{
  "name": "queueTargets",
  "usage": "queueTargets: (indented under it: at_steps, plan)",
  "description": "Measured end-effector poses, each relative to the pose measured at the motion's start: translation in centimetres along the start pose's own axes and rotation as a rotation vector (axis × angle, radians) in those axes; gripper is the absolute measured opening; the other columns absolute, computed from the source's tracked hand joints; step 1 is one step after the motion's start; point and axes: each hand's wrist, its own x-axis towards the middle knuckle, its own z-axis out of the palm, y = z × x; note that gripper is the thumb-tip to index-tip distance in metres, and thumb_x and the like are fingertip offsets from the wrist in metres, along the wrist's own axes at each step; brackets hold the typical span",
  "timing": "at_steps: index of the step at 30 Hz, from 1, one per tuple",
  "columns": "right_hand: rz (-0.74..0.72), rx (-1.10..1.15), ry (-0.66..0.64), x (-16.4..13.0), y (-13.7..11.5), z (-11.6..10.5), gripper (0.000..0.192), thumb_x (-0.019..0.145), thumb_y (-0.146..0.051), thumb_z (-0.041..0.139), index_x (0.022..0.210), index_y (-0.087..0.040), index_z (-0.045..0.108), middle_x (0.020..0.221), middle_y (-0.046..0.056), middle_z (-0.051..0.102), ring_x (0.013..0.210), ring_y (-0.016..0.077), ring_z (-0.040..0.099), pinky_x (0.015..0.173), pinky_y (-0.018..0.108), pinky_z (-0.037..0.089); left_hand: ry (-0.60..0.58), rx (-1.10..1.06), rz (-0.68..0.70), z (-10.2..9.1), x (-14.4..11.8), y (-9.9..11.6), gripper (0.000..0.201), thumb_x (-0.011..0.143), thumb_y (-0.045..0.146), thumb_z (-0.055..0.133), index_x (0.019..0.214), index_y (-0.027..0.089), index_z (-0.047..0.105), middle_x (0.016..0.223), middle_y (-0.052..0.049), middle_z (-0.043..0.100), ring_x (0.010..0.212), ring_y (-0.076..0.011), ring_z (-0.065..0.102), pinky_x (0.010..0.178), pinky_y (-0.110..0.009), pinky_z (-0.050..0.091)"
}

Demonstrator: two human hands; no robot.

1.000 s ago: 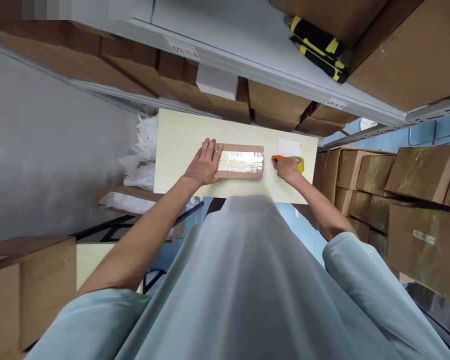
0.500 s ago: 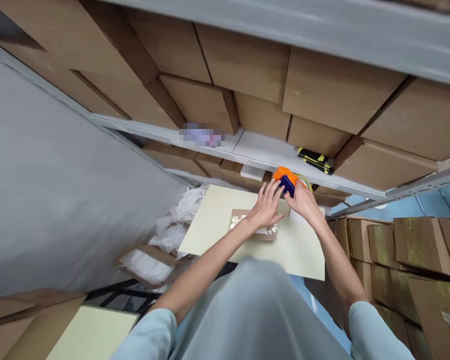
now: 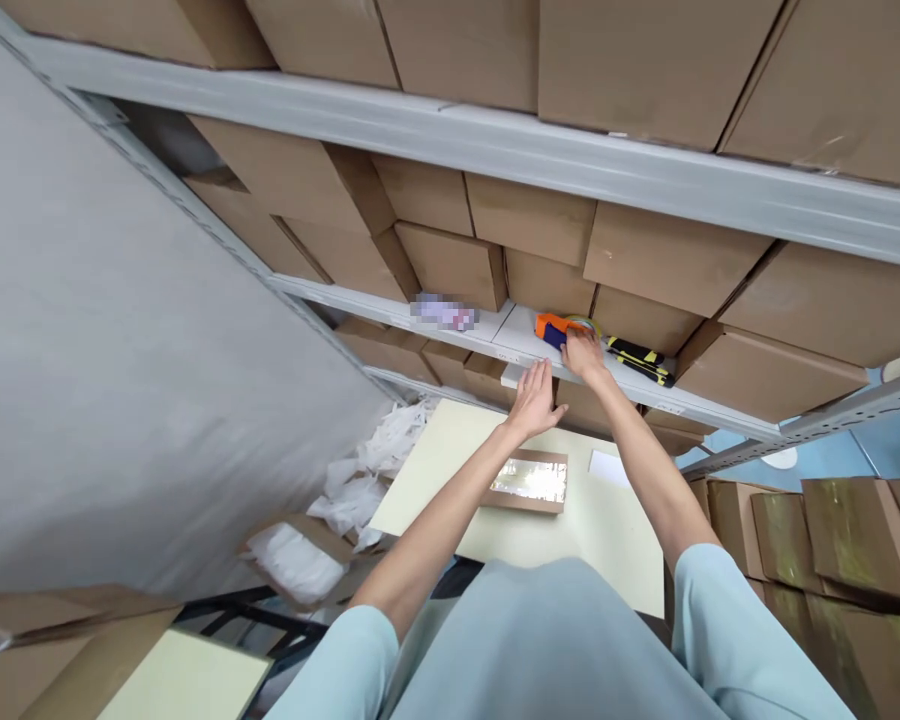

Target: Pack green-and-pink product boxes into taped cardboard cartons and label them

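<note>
An orange and dark blue tape dispenser (image 3: 550, 328) with a roll of tape is at the white shelf (image 3: 506, 345), and my right hand (image 3: 583, 354) is closed around its near end. Stretched out with fingers extended, my left hand (image 3: 534, 402) hovers just below the shelf edge and holds nothing. Below my hands, a small cardboard box (image 3: 526, 502) with shiny tape across its top lies on the cream tabletop (image 3: 607, 530). To its right is a white slip of paper (image 3: 607, 467).
Black and yellow cutters (image 3: 640, 360) lie on the shelf right of the dispenser. Cardboard boxes (image 3: 664, 255) fill the rack behind. More cartons (image 3: 847, 530) stand stacked at right. White packing material (image 3: 356, 490) heaps beside the table, near the grey wall (image 3: 157, 400).
My right hand has carried the tape dispenser up from above the table to the shelf. My left hand has come away from the dispenser, and the taped box is more exposed. The view has shifted.
</note>
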Motion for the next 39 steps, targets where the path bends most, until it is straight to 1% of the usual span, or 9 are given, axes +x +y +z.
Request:
queueTargets:
  at_steps: [3, 6, 11, 15, 19, 23, 29, 34, 39]
  plan:
    - [-0.069, 0.038, 0.251, -2.8, 1.2, 2.4, 0.069, 0.11, -0.025, 0.049, 0.172, 0.003, 0.04, 0.171, 0.034, 0.051, 0.158, 0.0435, 0.046, 0.134, 0.062, 0.031, 0.007, -0.056, -0.132, 2.0, -5.1, -3.5, 0.097, 0.101, 0.049, 0.067, 0.177, 0.003, 0.028, 0.184, -0.032, 0.034, 0.177, -0.045, 0.026, 0.144, -0.065, 0.024]
    - [-0.055, 0.171, 0.394, -9.4, 2.1, 7.4, 0.072, 0.116, -0.039, 0.037, 0.179, -0.003, 0.029, 0.179, 0.029, 0.04, 0.167, 0.0413, 0.036, 0.137, 0.065, 0.029, 0.073, -0.117, -0.372, 3.8, -12.4, -7.6, 0.088, 0.101, 0.048, 0.065, 0.171, 0.0, 0.039, 0.177, -0.034, 0.046, 0.171, -0.0462, 0.04, 0.141, -0.063, 0.034]
    - [0.191, 0.49, 0.074, -23.2, 0.6, 18.6, 0.086, 0.116, -0.058, 0.031, 0.181, -0.003, 0.022, 0.183, 0.031, 0.035, 0.173, 0.0403, 0.033, 0.139, 0.063, 0.032, 0.159, -0.169, -0.747, 5.5, -22.9, -9.7, 0.066, 0.105, 0.039, 0.057, 0.162, 0.004, 0.055, 0.165, -0.029, 0.062, 0.158, -0.041, 0.059, 0.135, -0.057, 0.045]
    - [0.372, 0.612, -0.145, -27.1, -1.9, 24.0, 0.103, 0.111, -0.069, 0.04, 0.177, 0.008, 0.02, 0.182, 0.038, 0.032, 0.174, 0.0413, 0.034, 0.139, 0.057, 0.034, 0.059, -0.207, -0.785, 5.9, -23.0, -7.4, 0.055, 0.11, 0.043, 0.055, 0.156, 0.014, 0.061, 0.156, -0.021, 0.072, 0.147, -0.0364, 0.068, 0.127, -0.049, 0.052]
    - [0.509, 0.597, -0.155, -24.8, -2.7, 25.4, 0.116, 0.103, -0.078, 0.059, 0.177, 0.004, 0.022, 0.181, 0.036, 0.037, 0.167, 0.0438, 0.045, 0.133, 0.054, 0.045, -0.083, -0.132, -0.905, 6.7, -19.1, -5.4, 0.064, 0.104, 0.067, 0.067, 0.144, 0.017, 0.065, 0.144, -0.021, 0.077, 0.135, -0.0407, 0.073, 0.113, -0.047, 0.057]
    - [0.648, 0.547, -0.224, -23.1, -1.9, 25.7, 0.103, 0.105, -0.073, 0.062, 0.175, -0.003, 0.033, 0.156, 0.031, 0.068, 0.141, 0.0443, 0.07, 0.116, 0.053, 0.057, -0.126, -0.076, -1.023, 7.9, -17.8, -6.2, 0.092, 0.082, 0.082, 0.086, 0.138, 0.012, 0.065, 0.139, -0.029, 0.076, 0.13, -0.047, 0.073, 0.106, -0.049, 0.058]
    - [0.549, 0.559, -0.282, -24.6, -0.2, 26.2, 0.071, 0.12, -0.047, 0.02, 0.176, -0.006, 0.036, 0.146, 0.026, 0.077, 0.133, 0.0368, 0.075, 0.112, 0.045, 0.056, -0.006, -0.494, -0.892, 7.8, -20.8, -11.0, 0.046, 0.099, 0.061, 0.078, 0.104, 0.015, 0.08, 0.102, -0.011, 0.085, 0.105, -0.0291, 0.078, 0.092, -0.034, 0.059]
    - [0.495, 0.617, -0.145, -26.0, 0.9, 26.1, 0.072, 0.118, -0.056, 0.034, 0.164, -0.003, 0.048, 0.156, 0.03, 0.066, 0.142, 0.0366, 0.066, 0.117, 0.046, 0.053, 0.09, -0.515, -0.867, 7.5, -22.0, -11.0, 0.048, 0.098, 0.045, 0.078, 0.129, 0.009, 0.079, 0.131, -0.018, 0.083, 0.109, -0.0262, 0.078, 0.099, -0.036, 0.062]
    - [0.424, 0.622, 0.013, -27.0, 0.5, 26.0, 0.049, 0.117, -0.049, 0.039, 0.126, -0.011, 0.069, 0.125, 0.025, 0.073, 0.125, 0.0366, 0.064, 0.116, 0.052, 0.052, 0.167, -0.383, -0.822, 6.9, -23.5, -9.5, 0.037, 0.1, 0.033, 0.07, 0.128, 0.012, 0.081, 0.131, -0.017, 0.08, 0.106, -0.0245, 0.079, 0.101, -0.039, 0.066]
